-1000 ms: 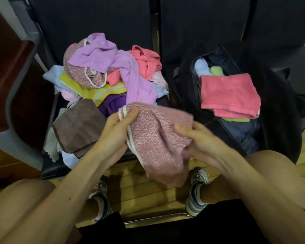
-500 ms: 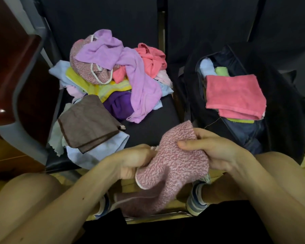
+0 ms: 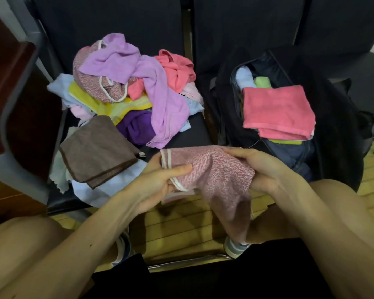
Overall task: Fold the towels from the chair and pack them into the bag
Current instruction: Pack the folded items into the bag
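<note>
A speckled pink towel with white trim (image 3: 216,175) hangs between both hands in front of the chair. My left hand (image 3: 160,182) pinches its trimmed edge with the thumb on top. My right hand (image 3: 261,169) grips the opposite side, and the rest of the cloth droops toward the floor. A heap of unfolded towels (image 3: 138,89) in lilac, coral, yellow and purple lies on the black chair seat (image 3: 192,132). A brown folded towel (image 3: 95,152) rests at the heap's near left. The open dark bag (image 3: 337,117) on the right holds a folded coral towel (image 3: 276,113) on top.
A dark wooden desk with a grey edge (image 3: 11,104) stands close on the left. Black chair backs (image 3: 117,20) fill the far side. My bare knees and striped shoes (image 3: 235,247) are below, over a wooden slat floor (image 3: 181,223).
The pink towel was drawn off the chair toward me and dropped low; now both hands have raised it and spread its top edge out between them.
</note>
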